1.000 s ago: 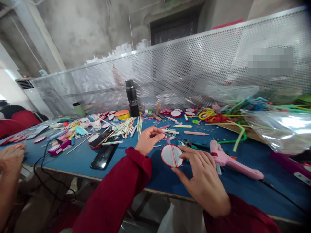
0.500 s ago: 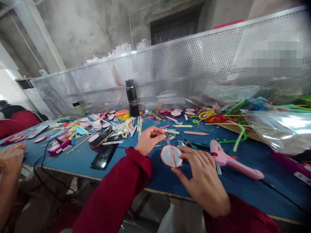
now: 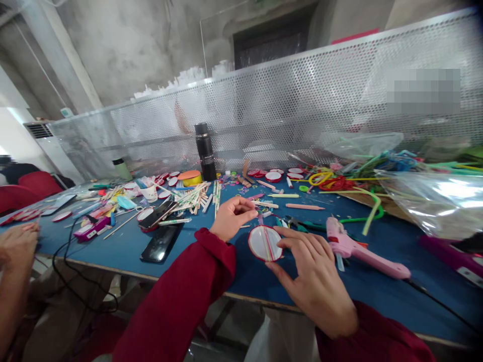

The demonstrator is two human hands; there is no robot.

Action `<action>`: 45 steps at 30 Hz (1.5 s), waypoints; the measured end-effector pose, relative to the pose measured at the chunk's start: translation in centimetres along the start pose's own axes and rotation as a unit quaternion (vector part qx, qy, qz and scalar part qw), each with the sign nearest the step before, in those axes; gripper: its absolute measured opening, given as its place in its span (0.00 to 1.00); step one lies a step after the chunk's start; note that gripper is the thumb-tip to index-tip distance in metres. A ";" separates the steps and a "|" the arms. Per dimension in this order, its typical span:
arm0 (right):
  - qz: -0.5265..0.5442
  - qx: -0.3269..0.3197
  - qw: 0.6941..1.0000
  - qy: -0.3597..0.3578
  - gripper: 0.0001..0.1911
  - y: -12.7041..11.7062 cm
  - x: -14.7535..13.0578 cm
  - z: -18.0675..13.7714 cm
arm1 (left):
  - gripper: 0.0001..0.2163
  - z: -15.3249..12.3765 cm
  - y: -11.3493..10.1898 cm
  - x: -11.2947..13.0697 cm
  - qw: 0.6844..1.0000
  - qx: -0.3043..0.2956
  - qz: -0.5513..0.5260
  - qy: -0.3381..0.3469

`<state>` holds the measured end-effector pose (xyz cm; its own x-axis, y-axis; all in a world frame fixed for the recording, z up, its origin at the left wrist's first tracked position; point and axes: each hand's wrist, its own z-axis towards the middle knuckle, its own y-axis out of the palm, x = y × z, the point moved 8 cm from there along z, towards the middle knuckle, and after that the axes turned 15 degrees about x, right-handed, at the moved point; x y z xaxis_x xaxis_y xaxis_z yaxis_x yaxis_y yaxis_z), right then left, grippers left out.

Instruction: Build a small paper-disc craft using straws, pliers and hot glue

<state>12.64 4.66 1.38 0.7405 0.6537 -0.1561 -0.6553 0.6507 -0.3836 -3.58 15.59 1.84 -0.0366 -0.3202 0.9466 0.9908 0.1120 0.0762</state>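
Note:
My right hand [image 3: 311,269] grips a small round white disc with a red rim [image 3: 260,245] between thumb and fingers, at its right edge. A pink-red line and a pale strip run across the disc's face from top to bottom. Just beyond the disc's upper edge, my left hand [image 3: 236,218] has thumb and forefinger pinched together. Whatever lies in that pinch is too small to make out; a short purplish piece [image 3: 260,219] shows between the fingertips and the disc. A pink hot glue gun [image 3: 364,254] lies right of my right hand.
Two dark phones [image 3: 160,244] lie left of my left arm. Behind them are paper sticks [image 3: 194,198] and a black bottle [image 3: 206,153]. Pliers with teal handles [image 3: 307,224], pens [image 3: 304,206] and coloured pipe cleaners [image 3: 335,181] lie beyond. Another person's hand [image 3: 18,244] is at far left.
The disc has tilted and shifted very slightly left in my right hand. My left hand stays pinched in nearly the same place.

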 end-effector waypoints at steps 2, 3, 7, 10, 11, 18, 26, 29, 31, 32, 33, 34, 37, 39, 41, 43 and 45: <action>0.000 0.001 1.000 -0.001 0.14 0.0 0.0 0.0 | 0.15 0.0 0.0 0.0 1.000 0.000 0.001 0.000; 0.000 0.001 1.000 -0.002 0.14 0.0 0.0 0.0 | 0.15 0.0 0.0 0.0 1.000 -0.001 0.000 0.000; 0.000 0.005 1.000 -0.002 0.14 -0.1 0.0 -0.1 | 0.16 -0.1 0.0 0.0 1.000 0.000 -0.015 -0.007; 0.001 0.010 1.000 -0.002 0.14 -0.2 0.0 0.0 | 0.16 0.0 0.0 -0.1 1.000 0.002 -0.028 -0.012; 0.001 0.010 1.000 -0.002 0.14 -0.2 0.0 0.0 | 0.17 0.0 0.0 -0.1 0.999 0.002 -0.034 -0.013; 0.000 0.008 1.000 -0.002 0.14 -0.1 0.0 0.1 | 0.20 0.1 0.2 0.2 0.998 -0.001 -0.062 -0.019; 0.000 0.011 1.000 0.001 0.14 -0.1 0.1 0.0 | 0.21 -0.6 0.3 0.8 0.998 -0.003 -0.051 -0.038; 0.002 0.012 1.000 0.001 0.14 -0.1 0.1 0.0 | 0.21 -0.6 0.3 1.0 0.998 -0.001 -0.047 -0.032; 0.003 0.013 1.000 0.001 0.14 0.0 0.1 0.1 | 0.21 -0.6 0.3 1.2 0.999 -0.002 -0.045 -0.026; 0.003 0.013 1.000 0.001 0.14 0.0 0.2 0.1 | 0.21 -0.6 0.2 1.2 0.999 -0.002 -0.043 -0.024; 0.003 0.013 1.000 0.002 0.14 0.0 0.2 0.1 | 0.21 -0.6 0.2 1.2 0.999 -0.003 -0.042 -0.022; 0.003 0.013 1.000 0.003 0.14 0.0 0.2 0.1 | 0.21 -0.6 0.2 1.2 0.999 -0.004 -0.042 -0.020; 0.004 0.014 1.000 0.004 0.14 -0.1 0.2 0.0 | 0.20 -0.4 0.3 0.9 0.999 -0.011 -0.051 -0.015; 0.004 0.016 1.000 0.005 0.14 -0.2 0.2 -0.1 | 0.19 -0.3 0.3 0.7 0.998 -0.014 -0.059 -0.014; 0.005 0.018 1.000 0.006 0.13 -0.3 0.2 -0.1 | 0.18 -0.3 0.3 0.5 0.998 -0.016 -0.056 -0.014; 0.005 0.018 1.000 0.007 0.13 -0.3 0.2 -0.1 | 0.17 -0.2 0.3 0.4 0.999 -0.017 -0.048 -0.012; 0.005 0.017 1.000 0.008 0.12 -0.2 0.3 0.0 | 0.15 -0.2 0.3 0.4 0.999 -0.021 -0.045 -0.009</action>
<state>12.98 4.67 1.42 0.7359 0.6543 -0.1742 -0.6671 0.6567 -0.3517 -3.25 15.25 2.21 -0.1277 -0.3097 0.9422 0.9880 0.0434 0.1482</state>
